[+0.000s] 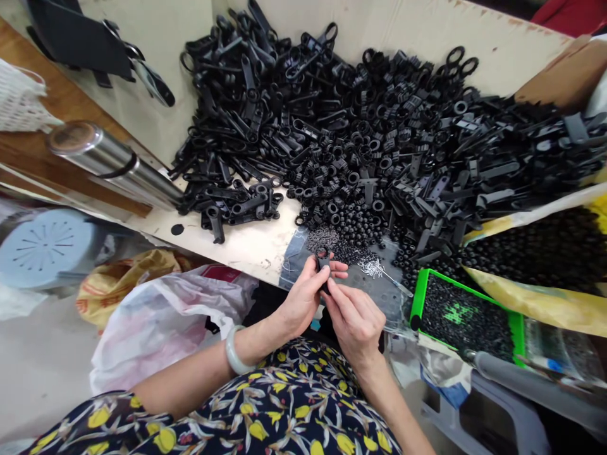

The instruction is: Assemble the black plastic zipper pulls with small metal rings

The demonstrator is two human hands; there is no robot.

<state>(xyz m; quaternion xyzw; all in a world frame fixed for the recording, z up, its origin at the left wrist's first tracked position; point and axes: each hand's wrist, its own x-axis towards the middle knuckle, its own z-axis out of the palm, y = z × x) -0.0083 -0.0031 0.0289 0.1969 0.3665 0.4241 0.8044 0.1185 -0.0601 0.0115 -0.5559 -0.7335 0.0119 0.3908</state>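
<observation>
Currently, work on a single piece appears to be partway through. At far left, a steel flask (121, 164) stands on the bench (258, 253). To its right, a small cluster of black levers (244, 205) lies near the front edge, ahead of the main lever heap (256, 95); I cannot tell whether these are finished or merely loose. My left hand (301, 294), a pale bangle (233, 354) at its wrist, reaches inward with the palm turned toward the other hand. Its thumb lies along the black ringed part (322, 256) and its fingers curl behind as support, ring end upward. Beyond the part, a large quantity of ring pieces (332, 170) lies loose, by my judgement unprocessed. My right hand (358, 319) is knuckles-up, thumb and forefinger pinched on the part's lower end; any small item between them is hidden. Further right, metal pins (372, 266) lie loose on a dark mat (382, 294), and a green tray (518, 335) holds many small black pieces (474, 332), so most stock appears unused.
</observation>
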